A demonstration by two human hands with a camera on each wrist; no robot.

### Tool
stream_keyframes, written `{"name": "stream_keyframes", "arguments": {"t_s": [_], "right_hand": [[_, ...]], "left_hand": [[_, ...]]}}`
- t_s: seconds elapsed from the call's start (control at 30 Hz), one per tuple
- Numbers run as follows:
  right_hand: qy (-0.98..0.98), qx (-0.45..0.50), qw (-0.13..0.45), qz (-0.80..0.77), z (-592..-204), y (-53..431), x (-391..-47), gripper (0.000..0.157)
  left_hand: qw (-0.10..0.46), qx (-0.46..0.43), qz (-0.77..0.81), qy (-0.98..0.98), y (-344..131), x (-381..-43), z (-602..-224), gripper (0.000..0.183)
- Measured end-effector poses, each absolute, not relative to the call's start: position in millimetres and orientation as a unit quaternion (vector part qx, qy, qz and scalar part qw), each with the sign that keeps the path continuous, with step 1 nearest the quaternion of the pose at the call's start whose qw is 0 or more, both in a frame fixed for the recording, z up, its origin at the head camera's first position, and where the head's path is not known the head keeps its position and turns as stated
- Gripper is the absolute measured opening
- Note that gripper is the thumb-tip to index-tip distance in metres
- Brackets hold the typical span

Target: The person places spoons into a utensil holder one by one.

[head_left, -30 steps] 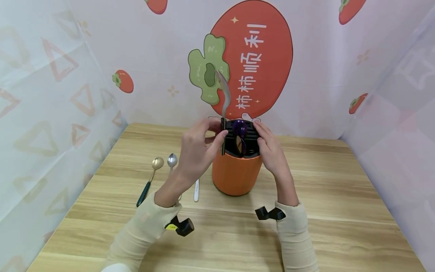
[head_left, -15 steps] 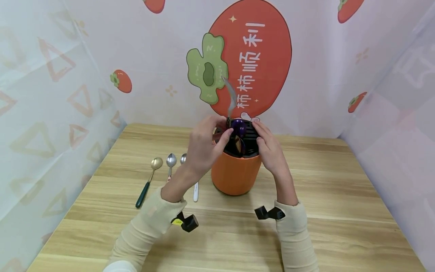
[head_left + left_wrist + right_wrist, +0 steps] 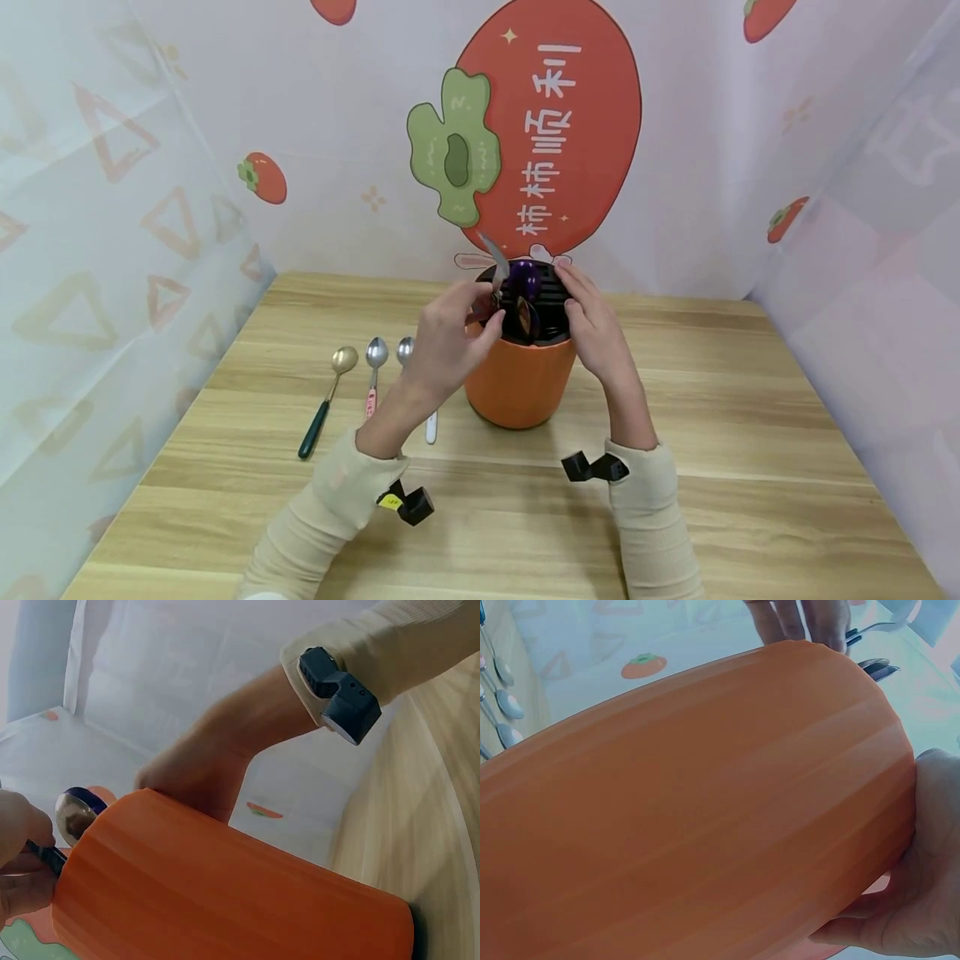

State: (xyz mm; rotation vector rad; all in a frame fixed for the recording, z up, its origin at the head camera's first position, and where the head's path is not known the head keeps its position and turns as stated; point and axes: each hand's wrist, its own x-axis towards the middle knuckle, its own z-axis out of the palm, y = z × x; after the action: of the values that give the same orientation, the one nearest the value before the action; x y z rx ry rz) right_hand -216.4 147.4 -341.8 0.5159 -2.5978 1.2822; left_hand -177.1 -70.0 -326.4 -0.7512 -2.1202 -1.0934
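An orange cylindrical utensil holder [image 3: 521, 383] with a black slotted top stands upright on the table. At the left of its rim my left hand [image 3: 450, 337] pinches a spoon [image 3: 497, 260], bowl upward and handle pointing down at the top. The right wrist view shows the spoon's silvery bowl [image 3: 906, 612] and part of its dark handle. My right hand [image 3: 600, 337] grips the holder's right side, fingers over the rim. Between the hands, a purple spoon [image 3: 525, 281] and a gold-and-dark spoon [image 3: 528, 318] stand in the holder, bowls up.
Left of the holder lie a gold spoon with a dark green handle [image 3: 315, 428], a silver spoon with a pink handle [image 3: 371, 402] and one with a white handle [image 3: 431, 428]. The left arm partly covers the last two. A printed fabric backdrop [image 3: 697, 167] rises behind the table.
My left hand has lowered the spoon: its bowl now sits much nearer the black top and its handle no longer shows in the head view. The right hand keeps its place on the holder.
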Motion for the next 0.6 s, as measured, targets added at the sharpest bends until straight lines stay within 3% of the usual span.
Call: {"name": "stream_keyframes", "arguments": {"t_s": [0.6], "right_hand": [[-0.875,0.177,0.103,0.439,-341.9,148.1,-218.1,0.052]], "left_hand": [[0.328,-0.250,-0.338,-0.846,-80.3,-172.5,-332.4,0.012]]}}
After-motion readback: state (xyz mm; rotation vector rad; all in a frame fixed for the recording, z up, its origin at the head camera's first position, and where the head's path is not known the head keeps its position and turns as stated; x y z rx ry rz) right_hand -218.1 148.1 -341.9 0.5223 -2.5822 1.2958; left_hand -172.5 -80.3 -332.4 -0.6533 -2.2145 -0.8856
